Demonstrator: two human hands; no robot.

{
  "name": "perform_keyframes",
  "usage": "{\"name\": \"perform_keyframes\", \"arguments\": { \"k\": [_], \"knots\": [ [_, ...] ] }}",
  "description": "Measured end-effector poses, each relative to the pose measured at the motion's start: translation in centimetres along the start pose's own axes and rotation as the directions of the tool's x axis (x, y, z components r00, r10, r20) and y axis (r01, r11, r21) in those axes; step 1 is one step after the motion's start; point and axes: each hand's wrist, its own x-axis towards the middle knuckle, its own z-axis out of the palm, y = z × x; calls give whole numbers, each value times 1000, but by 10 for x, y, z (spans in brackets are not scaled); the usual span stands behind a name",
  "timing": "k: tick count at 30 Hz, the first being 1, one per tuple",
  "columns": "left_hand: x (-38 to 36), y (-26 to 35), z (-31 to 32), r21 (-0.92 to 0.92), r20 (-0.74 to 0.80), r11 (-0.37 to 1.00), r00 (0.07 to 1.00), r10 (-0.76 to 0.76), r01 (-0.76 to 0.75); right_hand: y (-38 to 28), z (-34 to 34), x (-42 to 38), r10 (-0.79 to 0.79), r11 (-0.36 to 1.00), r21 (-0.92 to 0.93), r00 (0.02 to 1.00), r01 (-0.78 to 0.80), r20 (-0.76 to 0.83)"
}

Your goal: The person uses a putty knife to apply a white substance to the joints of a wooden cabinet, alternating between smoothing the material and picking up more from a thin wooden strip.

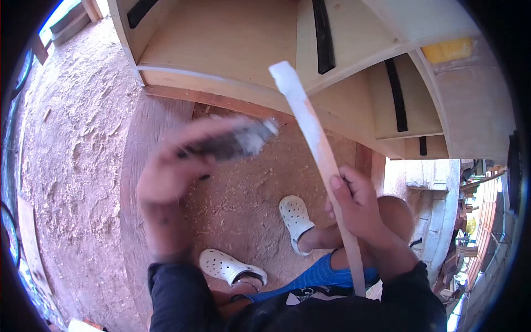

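Observation:
My right hand [358, 206] is closed around a long, narrow wooden strip [327, 160], which rises at a slant. White paste or paint covers the strip's upper end; its lower part is bare wood. To the left, my left hand [168, 169] is blurred by motion. Its fingers grip a dark tool with a white-smeared end [238, 143], too blurred to name its exact kind. The tool's white tip points toward the strip, with a gap between them.
A pale wooden cabinet [221, 83] with open compartments and black strips [324, 39] stands in front. A wooden beam [149, 127] lies on the dirt floor [83, 138], among shavings. White clogs [296, 213] are on my feet. Wood pieces [464, 252] lie stacked at the right.

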Motion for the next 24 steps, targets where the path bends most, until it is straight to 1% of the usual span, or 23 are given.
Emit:
{"name": "perform_keyframes", "arguments": {
  "k": [1,2,3,4,5,6,7,9,10,12,14,16,19,22,24],
  "knots": [
    [-1,-24,-13,-175,-160,984,987,19,-47,4,-5,-4,9,1000,18,1000,-9,-9],
    [3,-53,-25,-329,-323,936,946,12,-124,10,-10,-11,16,999,35,1000,-15,-14],
    [10,-75,-26,-262,-533,953,846,-10,-154,17,-16,-18,21,999,48,1000,-20,-16],
    [18,-96,-25,-186,-717,968,697,-16,-169,22,-22,-25,43,997,72,998,-40,-36],
    [22,-117,-23,92,-740,990,659,139,-106,25,-25,-33,69,993,96,996,-64,-53],
    [27,-136,-21,360,-717,933,633,290,-21,30,-25,-41,106,989,118,988,-92,-115],
    [32,-155,-15,342,-737,939,607,297,-45,35,-25,-48,146,982,142,974,-121,-175],
    [45,-178,1,327,-768,942,560,310,-73,47,-29,-62,97,988,136,976,-71,-197],
    [51,-184,9,348,-779,935,535,327,-65,52,-32,-66,73,989,138,975,-44,-212],
    [65,-191,18,399,-784,915,492,377,-64,59,-34,-65,104,982,176,970,-65,-219],
    [75,-198,19,383,-801,921,474,365,-63,65,-40,-61,106,984,167,968,-69,-227],
    [81,-198,22,382,-820,922,438,369,-63,71,-47,-59,84,982,181,978,-48,-193],
    [83,-203,25,410,-807,910,441,391,-56,75,-53,-54,32,981,195,985,1,-167],
    [86,-202,27,440,-811,898,432,396,3,82,-61,-49,-1,978,208,989,32,-147],
    [91,-208,24,477,-797,879,412,441,-17,87,-68,-46,-12,976,213,991,41,-133]
  ]
}}
